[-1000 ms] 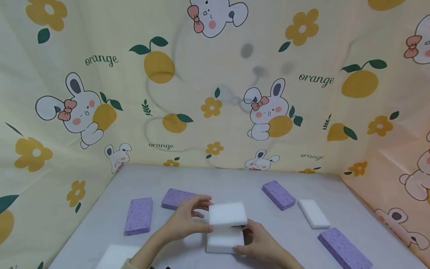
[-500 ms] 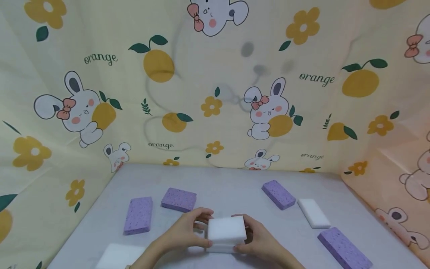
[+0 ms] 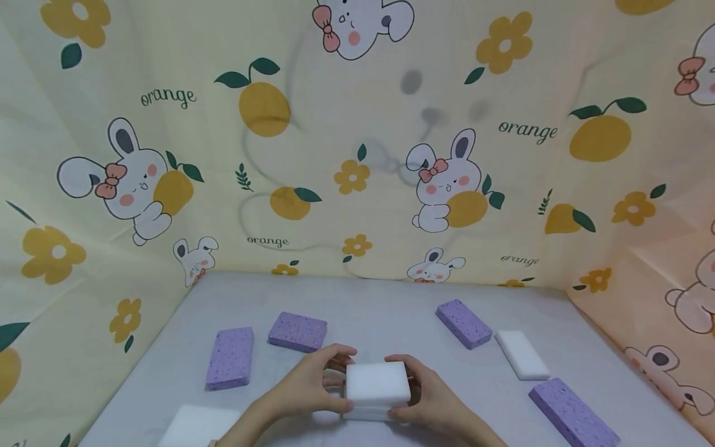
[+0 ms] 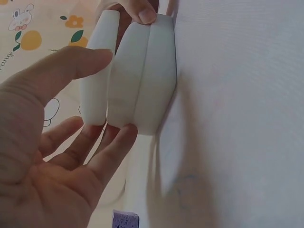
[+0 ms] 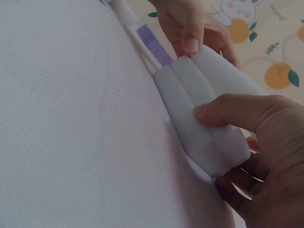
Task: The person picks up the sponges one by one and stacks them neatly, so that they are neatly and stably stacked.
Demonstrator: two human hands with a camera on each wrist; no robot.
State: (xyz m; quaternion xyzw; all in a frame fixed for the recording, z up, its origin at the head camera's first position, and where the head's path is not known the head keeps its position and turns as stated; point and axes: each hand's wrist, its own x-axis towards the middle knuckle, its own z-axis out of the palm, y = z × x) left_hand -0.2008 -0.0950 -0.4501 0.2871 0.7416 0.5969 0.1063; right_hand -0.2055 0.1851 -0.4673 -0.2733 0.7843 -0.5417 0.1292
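In the head view, my left hand [image 3: 304,388] pinches a white sponge [image 3: 377,382] between thumb and fingers at its left end. This sponge tops a stack, over two more white sponges. A thin gap shows between the top sponge and the middle sponge [image 4: 127,76] in the left wrist view. The bottom sponge [image 4: 159,71] lies flat on the table [image 3: 380,298]. From the right end, my right hand [image 3: 438,397] grips the lower part of the stack, its thumb on the front of the middle sponge and its fingers behind.
Two purple sponges lie back left, one flat [image 3: 230,359], one angled [image 3: 298,331]. Right of the stack lie a purple sponge [image 3: 463,323], a white sponge [image 3: 522,355] and another purple sponge [image 3: 574,413]. A white block [image 3: 198,425] sits beside my left forearm. Patterned cloth [image 3: 352,124] walls the table.
My left hand has lowered the top white sponge down onto the stack, and my right fingers have come up behind it. Over the last half second almost nothing has moved.
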